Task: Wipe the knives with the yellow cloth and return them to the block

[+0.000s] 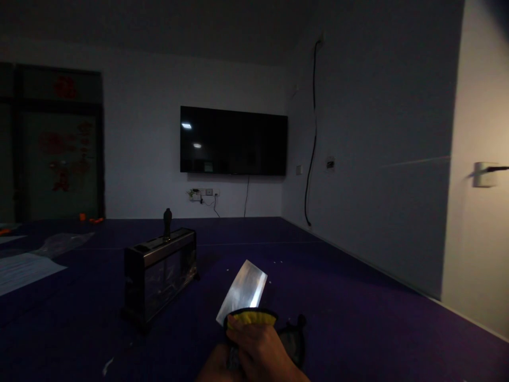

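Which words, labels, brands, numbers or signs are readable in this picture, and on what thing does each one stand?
No text is readable with certainty.
Red characters on the glass door: too blurred.
Faint lines on the white paper sheet: too dim and small.
Wall-mounted television: any brand mark is too small.
Cleaver: no lettering visible on its blade.

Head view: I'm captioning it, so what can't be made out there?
All in the head view:
Blade: lower end hidden behind the yellow-and-black item.
Left hand: partly hidden behind the right hand, cut by the bottom edge.
Paper: print too dim, sheet cut by the left edge.
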`<act>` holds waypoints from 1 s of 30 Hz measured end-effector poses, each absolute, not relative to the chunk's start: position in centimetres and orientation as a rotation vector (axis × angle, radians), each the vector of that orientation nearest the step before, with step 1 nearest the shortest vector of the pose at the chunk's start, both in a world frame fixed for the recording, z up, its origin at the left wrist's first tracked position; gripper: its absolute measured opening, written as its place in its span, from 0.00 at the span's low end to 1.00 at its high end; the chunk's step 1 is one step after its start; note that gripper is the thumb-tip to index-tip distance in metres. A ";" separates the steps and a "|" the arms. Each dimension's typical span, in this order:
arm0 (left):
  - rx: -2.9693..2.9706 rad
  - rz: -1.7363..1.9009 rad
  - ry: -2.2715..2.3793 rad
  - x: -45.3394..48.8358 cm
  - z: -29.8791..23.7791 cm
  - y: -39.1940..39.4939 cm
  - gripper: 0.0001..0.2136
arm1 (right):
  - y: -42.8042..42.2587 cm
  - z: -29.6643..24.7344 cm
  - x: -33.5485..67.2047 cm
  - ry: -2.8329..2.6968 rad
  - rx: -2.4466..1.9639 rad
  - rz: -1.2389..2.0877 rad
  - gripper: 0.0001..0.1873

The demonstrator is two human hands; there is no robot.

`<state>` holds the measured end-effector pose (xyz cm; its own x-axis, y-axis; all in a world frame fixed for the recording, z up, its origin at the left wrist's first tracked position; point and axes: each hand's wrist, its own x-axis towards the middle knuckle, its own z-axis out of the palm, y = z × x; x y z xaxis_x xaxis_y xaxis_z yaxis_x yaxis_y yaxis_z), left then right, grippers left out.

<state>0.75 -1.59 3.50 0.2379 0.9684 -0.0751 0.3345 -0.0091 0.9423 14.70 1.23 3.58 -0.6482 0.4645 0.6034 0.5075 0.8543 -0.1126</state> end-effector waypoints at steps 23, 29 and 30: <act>1.514 0.803 1.188 0.9 4.0 -1.6 0.05 | 1.3 3.6 14.6 -2.403 -0.726 -0.073 0.28; 1.521 0.756 1.209 0.8 4.0 -1.4 0.06 | 1.3 3.4 14.7 -2.386 -0.712 -0.065 0.29; 1.546 0.755 1.224 0.8 3.4 -1.0 0.05 | 1.3 3.4 14.8 -2.391 -0.714 -0.065 0.29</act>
